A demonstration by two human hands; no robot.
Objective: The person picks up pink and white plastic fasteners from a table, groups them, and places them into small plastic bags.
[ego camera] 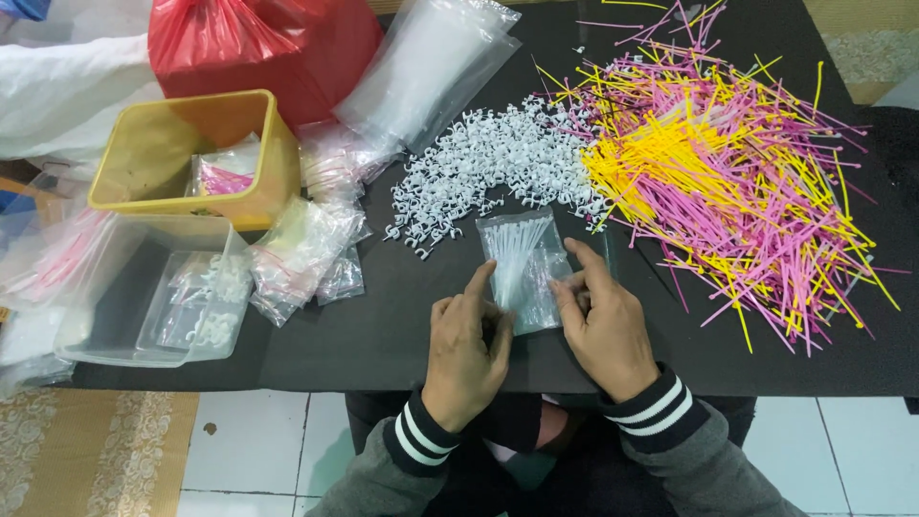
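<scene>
Black mat (383,335) over pale floor tiles. Small clear bag (524,268) on mat, just below white clip pile (498,168); left hand (466,349) and right hand (603,330) pinch its edges. Bag's lower end hidden behind fingers.

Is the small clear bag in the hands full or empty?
Filled: white cable ties show inside the small clear bag, held by the left hand and right hand.
</scene>
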